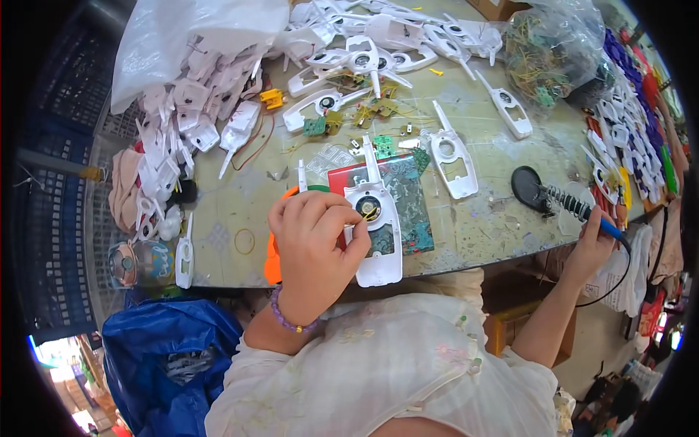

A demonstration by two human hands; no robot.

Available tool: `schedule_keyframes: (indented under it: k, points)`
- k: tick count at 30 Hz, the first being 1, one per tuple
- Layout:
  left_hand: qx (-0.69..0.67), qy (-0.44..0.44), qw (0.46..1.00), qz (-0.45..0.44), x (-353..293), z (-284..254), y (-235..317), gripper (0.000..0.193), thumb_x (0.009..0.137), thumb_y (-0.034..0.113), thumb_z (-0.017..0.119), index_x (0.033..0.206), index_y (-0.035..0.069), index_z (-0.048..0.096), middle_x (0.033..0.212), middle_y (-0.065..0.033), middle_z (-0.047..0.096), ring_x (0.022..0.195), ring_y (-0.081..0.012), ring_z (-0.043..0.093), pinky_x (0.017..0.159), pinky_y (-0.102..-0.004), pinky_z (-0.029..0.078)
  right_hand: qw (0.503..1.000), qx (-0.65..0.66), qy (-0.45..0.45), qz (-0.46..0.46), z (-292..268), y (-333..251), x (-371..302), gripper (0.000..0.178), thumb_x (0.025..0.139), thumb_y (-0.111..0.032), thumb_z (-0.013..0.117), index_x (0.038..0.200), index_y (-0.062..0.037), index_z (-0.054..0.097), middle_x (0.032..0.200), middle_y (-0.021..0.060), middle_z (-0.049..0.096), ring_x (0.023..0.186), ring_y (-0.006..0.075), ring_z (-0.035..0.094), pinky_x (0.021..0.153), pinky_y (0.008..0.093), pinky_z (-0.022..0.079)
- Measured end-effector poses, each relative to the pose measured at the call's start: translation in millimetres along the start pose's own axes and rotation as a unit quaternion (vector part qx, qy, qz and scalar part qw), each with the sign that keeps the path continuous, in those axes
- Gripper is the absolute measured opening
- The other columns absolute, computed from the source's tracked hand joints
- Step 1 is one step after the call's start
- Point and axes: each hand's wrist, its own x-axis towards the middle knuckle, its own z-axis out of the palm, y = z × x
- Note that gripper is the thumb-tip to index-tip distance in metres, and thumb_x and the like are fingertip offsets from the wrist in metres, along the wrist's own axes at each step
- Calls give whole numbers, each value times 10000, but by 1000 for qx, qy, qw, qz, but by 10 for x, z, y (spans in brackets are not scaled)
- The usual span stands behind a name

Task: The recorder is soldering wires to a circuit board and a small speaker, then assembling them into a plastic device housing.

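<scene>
My left hand (313, 229), with a purple bead bracelet at the wrist, is pinched at thin yellow wires (370, 214) over a small round black speaker. That speaker is set in a white plastic shell half (380, 268) with a long narrow stem, lying face up on a smeared grey-green pad (411, 211) at the table's near edge. Just what lies between the fingertips is partly hidden. Off to the right, my right hand (591, 255) is closed around the blue handle of a soldering iron (610, 228). Its front end sits in a coiled spring holder (569, 202) on a round black base (527, 182).
White shells lie heaped at the back (393, 33) and left (193, 109). Green circuit boards (383, 147) with wires are behind the pad. A clear bag of wired boards (546, 51) stands back right. An orange object (272, 262) is partly behind my left hand. A blue bag (171, 364) hangs below left.
</scene>
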Motion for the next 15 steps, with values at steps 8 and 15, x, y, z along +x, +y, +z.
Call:
schedule_keyframes:
  k: [8, 15]
  points:
    - [0, -18, 1000, 18, -21, -72, -26, 137, 671, 81, 739, 765, 132, 654, 752, 25, 590, 873, -194, 574, 886, -428, 337, 991, 130, 20, 27, 25, -95, -126, 229, 923, -161, 631, 1088, -13, 574, 739, -51, 484, 577, 4, 362, 489, 162, 266]
    - [-4, -5, 1000, 13, -9, -28, -21, 124, 678, 93, 747, 751, 134, 655, 741, 25, 579, 843, -193, 577, 887, -448, 329, 999, -39, -7, 2, -326, -102, 252, 276, 926, -202, 622, 1113, 0, 630, 869, -22, 600, 631, 19, 442, 557, 171, 334]
